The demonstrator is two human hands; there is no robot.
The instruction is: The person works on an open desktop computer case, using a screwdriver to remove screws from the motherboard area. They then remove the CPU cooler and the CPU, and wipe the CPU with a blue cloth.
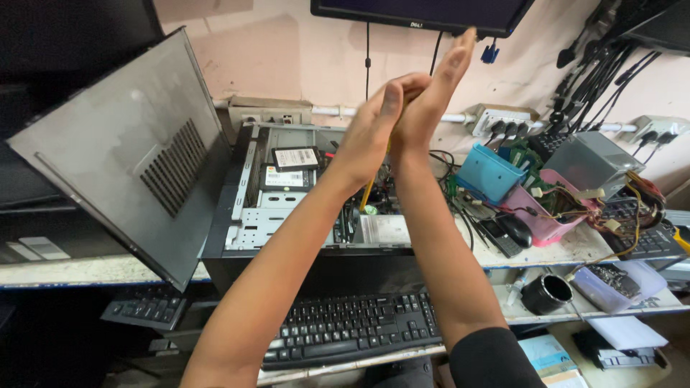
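— Inspector: State of the hands?

— Observer: The left hand [377, 129] and right hand [431, 93] were pressed palm to palm, fingers extended, clamping a yellow-handled screwdriver [369, 188] between them; its shaft pointed down into the open computer case [287, 208].

— Inspector: Surroundings?

— Observer: A removed side panel [136, 154] leaned at left, a black keyboard [352, 327] lay below the case, and a blue drive bracket [489, 172] and tangled cables sat at right

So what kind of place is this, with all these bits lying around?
Most likely a computer repair bench: an opened desktop case lies on the worktop, its side panel leaning aside, with loose cables and a spare power supply nearby.
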